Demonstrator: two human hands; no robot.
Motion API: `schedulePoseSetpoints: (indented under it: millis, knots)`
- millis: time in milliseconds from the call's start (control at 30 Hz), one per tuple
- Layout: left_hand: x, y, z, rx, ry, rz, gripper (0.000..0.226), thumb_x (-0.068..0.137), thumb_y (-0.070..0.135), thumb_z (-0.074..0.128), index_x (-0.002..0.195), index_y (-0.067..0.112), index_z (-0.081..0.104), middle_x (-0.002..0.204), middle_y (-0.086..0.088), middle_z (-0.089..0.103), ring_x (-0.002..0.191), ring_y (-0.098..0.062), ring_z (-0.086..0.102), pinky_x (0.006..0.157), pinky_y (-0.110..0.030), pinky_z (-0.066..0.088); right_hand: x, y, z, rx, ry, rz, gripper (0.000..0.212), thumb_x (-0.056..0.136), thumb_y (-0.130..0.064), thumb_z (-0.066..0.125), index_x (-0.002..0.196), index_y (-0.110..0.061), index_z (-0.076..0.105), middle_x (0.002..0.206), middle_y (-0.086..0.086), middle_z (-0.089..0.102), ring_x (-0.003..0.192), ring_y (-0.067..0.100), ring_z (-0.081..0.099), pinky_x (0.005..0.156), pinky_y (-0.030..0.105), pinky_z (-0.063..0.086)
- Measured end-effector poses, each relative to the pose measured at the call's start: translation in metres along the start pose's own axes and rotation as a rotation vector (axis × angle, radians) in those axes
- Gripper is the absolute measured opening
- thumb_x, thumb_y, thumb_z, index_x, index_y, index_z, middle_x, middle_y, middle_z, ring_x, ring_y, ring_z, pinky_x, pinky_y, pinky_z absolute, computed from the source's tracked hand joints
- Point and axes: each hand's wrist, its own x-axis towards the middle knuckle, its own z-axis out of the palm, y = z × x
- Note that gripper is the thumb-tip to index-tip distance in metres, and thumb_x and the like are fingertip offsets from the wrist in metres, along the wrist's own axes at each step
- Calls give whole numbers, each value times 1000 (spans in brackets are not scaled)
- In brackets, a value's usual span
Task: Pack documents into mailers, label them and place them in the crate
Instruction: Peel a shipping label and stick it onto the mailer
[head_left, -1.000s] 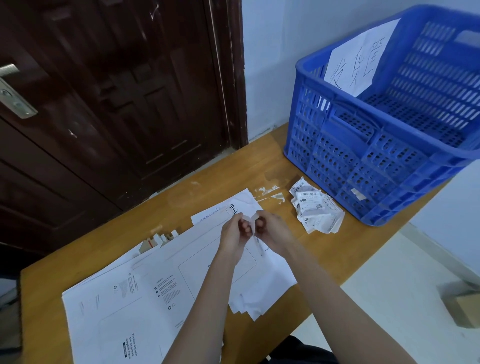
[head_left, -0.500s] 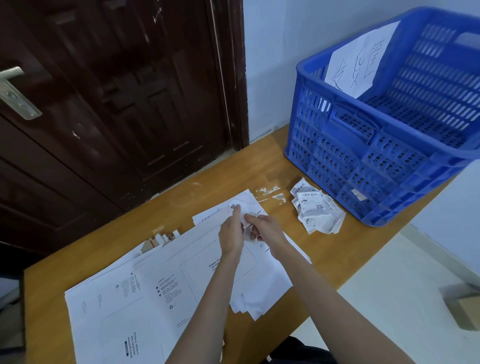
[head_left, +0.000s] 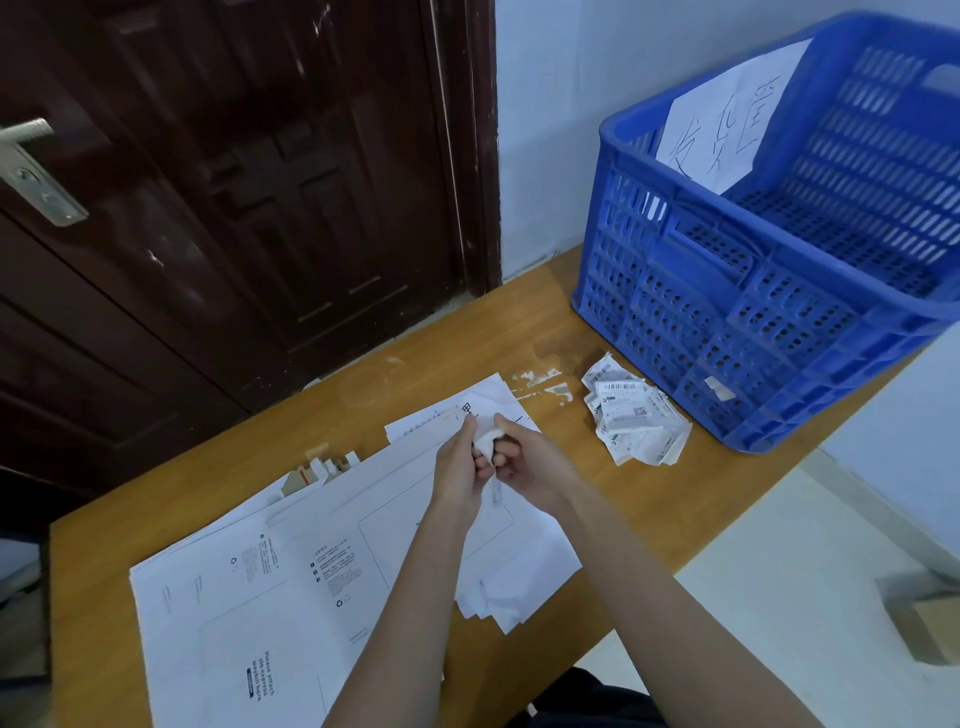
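Note:
White mailers lie overlapped on the wooden table, with loose documents sticking out at their far end. My left hand and my right hand meet above the mailers. Both pinch a small crumpled white paper strip between their fingertips. A heap of barcode labels sits to the right, beside the blue crate. A handwritten sheet leans inside the crate.
A dark wooden door with a metal handle stands behind the table. Small cardboard scraps lie past the mailers. White tape residue marks the tabletop. A cardboard box sits on the floor at right.
My hands have stayed together over the mailers, working the small white strip; it now shows bunched up between my fingertips.

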Motion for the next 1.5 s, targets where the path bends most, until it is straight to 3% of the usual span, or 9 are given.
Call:
schedulePoseSetpoints:
  millis: [167,333,600,767,967,1100,1233,1400,1500]
  knots:
    - [-2,4,8,150,146,80,35,101,32,43,75,15,60,62,-5,54,52,-15,47,52,-21,44,-2,-2,6,-147,47,84,47,88,-56,52,65,-14,54,50,-1,39,51,14,43,56,24,32]
    - [2,0,4,283,207,127,41,101,34,42,78,4,58,69,-15,55,59,-20,51,56,-26,44,-7,-2,10,-410,59,-106,27,81,-18,63,59,-9,48,41,-2,41,47,15,44,62,28,35]
    - [-3,6,-5,-82,34,-89,37,100,31,45,75,7,55,39,2,34,36,-10,35,54,-24,35,-7,1,-1,165,-164,61,24,90,-17,44,89,1,60,51,7,51,50,16,52,61,23,37]
    - [-4,5,-5,58,26,-67,16,97,30,49,95,19,60,80,-6,61,71,-18,56,61,-27,44,-4,0,3,-139,106,119,39,90,-48,50,88,-10,59,77,8,62,67,19,55,62,25,40]
    - [-4,2,6,178,132,-53,24,91,30,44,73,16,53,78,-4,57,72,-18,53,65,-30,43,11,10,19,-614,366,-91,29,98,-36,39,98,-9,50,95,6,57,90,24,56,79,34,43]
    - [-1,0,14,503,242,87,44,89,58,41,89,23,67,94,3,68,93,-17,62,88,-38,49,10,16,27,-665,379,-176,29,98,-39,41,98,-10,43,86,-1,55,85,22,56,76,32,42]
    - [0,2,16,609,318,225,42,99,42,40,90,13,69,92,-3,69,91,-20,65,80,-32,51,11,17,28,-530,392,-197,38,97,-40,45,84,-5,54,74,2,58,75,21,59,64,28,44]
    - [-1,9,13,326,227,76,29,98,34,48,76,18,59,82,-4,63,82,-24,61,80,-37,52,8,11,21,-101,232,-42,32,98,-28,50,99,2,62,83,12,62,75,24,60,60,28,48]
    - [-3,15,11,140,219,-46,28,97,35,50,88,11,61,81,-8,63,70,-23,60,57,-29,51,4,8,19,89,227,-16,26,99,-18,49,83,1,59,70,10,57,64,22,54,58,27,43]
